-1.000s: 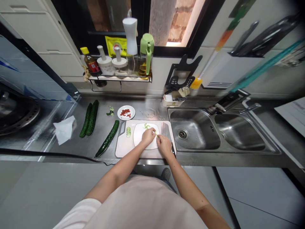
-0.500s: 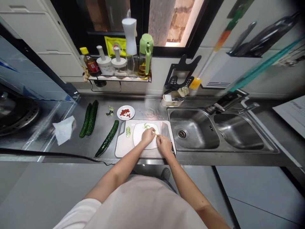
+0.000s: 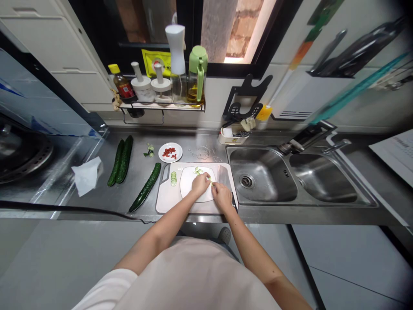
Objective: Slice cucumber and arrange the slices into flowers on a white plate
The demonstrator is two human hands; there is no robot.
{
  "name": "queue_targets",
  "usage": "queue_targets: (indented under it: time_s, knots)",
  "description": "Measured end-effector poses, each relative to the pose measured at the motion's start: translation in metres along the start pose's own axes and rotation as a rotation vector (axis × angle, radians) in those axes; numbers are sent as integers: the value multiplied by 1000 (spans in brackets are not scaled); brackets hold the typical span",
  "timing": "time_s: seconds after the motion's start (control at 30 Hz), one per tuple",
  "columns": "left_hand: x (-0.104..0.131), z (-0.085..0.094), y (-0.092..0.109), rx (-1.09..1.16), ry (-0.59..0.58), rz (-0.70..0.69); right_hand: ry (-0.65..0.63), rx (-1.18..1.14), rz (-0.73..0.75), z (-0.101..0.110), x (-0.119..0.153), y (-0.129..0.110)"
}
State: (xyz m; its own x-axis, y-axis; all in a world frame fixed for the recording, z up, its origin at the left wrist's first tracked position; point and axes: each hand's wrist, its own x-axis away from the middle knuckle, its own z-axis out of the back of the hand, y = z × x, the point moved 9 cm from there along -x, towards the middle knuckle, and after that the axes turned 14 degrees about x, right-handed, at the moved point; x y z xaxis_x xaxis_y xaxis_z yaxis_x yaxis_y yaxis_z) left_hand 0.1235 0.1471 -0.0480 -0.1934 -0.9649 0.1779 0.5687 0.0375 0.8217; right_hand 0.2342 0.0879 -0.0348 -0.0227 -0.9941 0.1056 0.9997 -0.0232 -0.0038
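Over a white squarish plate [image 3: 189, 186], my left hand [image 3: 200, 184] and my right hand [image 3: 221, 196] almost meet, fingertips pinched on a thin pale-green cucumber slice [image 3: 211, 180] between them. My fingers partly cover the slice. Several cucumber pieces [image 3: 198, 171] lie at the plate's far side. The plate rests on a light cutting board [image 3: 165, 201], where a short row of overlapping cucumber slices [image 3: 173, 178] lies to the left. A knife [image 3: 223, 173] lies along the board's right side, its dark handle partly behind my right hand.
Left of the board lies a whole cucumber [image 3: 146, 188], with two more cucumbers [image 3: 124, 159] farther left. A small plate of red pieces [image 3: 165, 147] stands behind the board, beside cucumber scraps [image 3: 149, 150]. A double sink [image 3: 264, 172] is at the right; a bottle rack [image 3: 161, 106] hangs above the counter.
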Motion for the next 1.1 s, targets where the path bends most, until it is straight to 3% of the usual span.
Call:
queue_targets:
  time_s: [0.3,0.47,0.67,0.97,1.1]
  knots:
    - [-1,-1,0,10,13,-28,36,-56,-4,5,1,0]
    - [2,3,0,89,32,-29,159,-178,-16,12,6,6]
    - [20,32,-5,302,172,-75,402,-341,54,28,22,10]
    - [60,66,-17,481,278,-89,386,-381,209,32,36,-22]
    - [75,81,-38,522,354,-48,383,-379,235,36,38,-30]
